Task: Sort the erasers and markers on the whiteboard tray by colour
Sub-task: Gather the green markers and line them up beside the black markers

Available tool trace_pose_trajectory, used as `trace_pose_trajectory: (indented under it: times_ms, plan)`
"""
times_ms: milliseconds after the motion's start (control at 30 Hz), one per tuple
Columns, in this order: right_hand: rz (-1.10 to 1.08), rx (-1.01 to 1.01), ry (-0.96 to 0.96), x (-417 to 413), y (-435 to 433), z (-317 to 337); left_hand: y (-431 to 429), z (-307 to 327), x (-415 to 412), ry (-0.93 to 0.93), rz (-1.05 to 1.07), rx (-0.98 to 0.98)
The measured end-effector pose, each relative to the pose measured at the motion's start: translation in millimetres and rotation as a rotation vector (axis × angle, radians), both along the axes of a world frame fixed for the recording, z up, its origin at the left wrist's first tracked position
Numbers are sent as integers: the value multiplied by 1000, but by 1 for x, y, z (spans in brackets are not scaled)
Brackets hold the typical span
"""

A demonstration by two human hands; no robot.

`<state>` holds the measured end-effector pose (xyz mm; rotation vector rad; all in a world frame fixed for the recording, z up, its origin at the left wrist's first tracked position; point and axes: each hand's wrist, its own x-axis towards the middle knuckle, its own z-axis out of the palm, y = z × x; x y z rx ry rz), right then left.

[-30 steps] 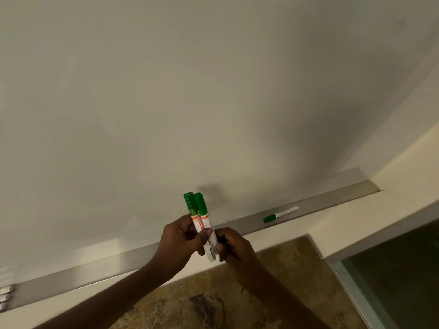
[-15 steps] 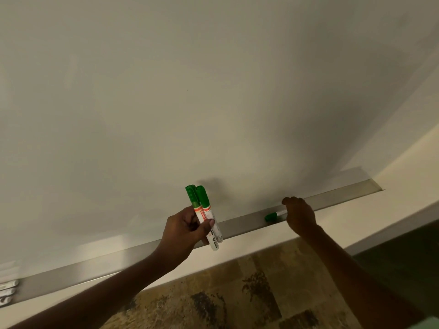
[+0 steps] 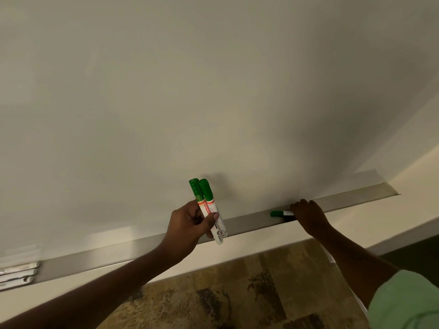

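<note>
Left hand (image 3: 190,224) grips two green markers (image 3: 209,210) upright above the tray (image 3: 356,198), right hand (image 3: 307,216) closes on a third green marker (image 3: 281,213) lying in the tray, grip unclear; greens nearly gathered, white markers (image 3: 19,274) far left untouched.

Green caps, white barrels, a grey tray under an off-white board

The two markers (image 3: 209,210) in the left hand (image 3: 190,224) are showing green caps, white barrels and an orange-red band with a label below the caps. The third marker (image 3: 281,213) lying on the tray (image 3: 249,222) by the right hand (image 3: 308,216) is showing a green cap and white barrel. The tray is looking matt silver-grey, the whiteboard (image 3: 213,91) plain off-white. The floor (image 3: 237,293) is showing mottled brown and tan tiles with dark blotches. The sleeve (image 3: 408,305) is pale green.
</note>
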<state>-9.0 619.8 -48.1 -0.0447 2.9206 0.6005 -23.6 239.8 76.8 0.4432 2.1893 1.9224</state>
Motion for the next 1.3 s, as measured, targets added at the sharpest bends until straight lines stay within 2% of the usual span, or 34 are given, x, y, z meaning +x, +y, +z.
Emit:
trace_pose_trajectory:
  times_ms: [133, 233, 367, 467, 633, 800, 900, 1100, 1300]
  plan:
    - [39, 18, -35, 1, 2, -3, -8, 1, 2, 9, 10, 20]
    - [47, -100, 93, 0, -14, 0, -15, 1, 5, 0, 18, 33]
    - [146, -656, 333, 3, -81, 10, -23, 0, 9, -5, 38, 38]
    - [100, -1138, 286, 10, -151, 33, -31, 0, 12, -3, 60, 23]
    - [24, -1533, 186, 19, -230, 82, -49, 2, 16, 5, 112, 15]
    - [22, -1746, 154, 18, -276, 113, -74, 9, 18, 24, 198, 98]
    - [-8, -1803, 140, 16, -302, 123, -88, 12, 20, 23, 249, 97]
    - [-140, -1993, -164, 13, -356, 141, -121, 13, 32, 54, 343, 54]
    - [-19, -1941, -276, 12, -405, 152, -164, 9, 40, 20, 463, 62]
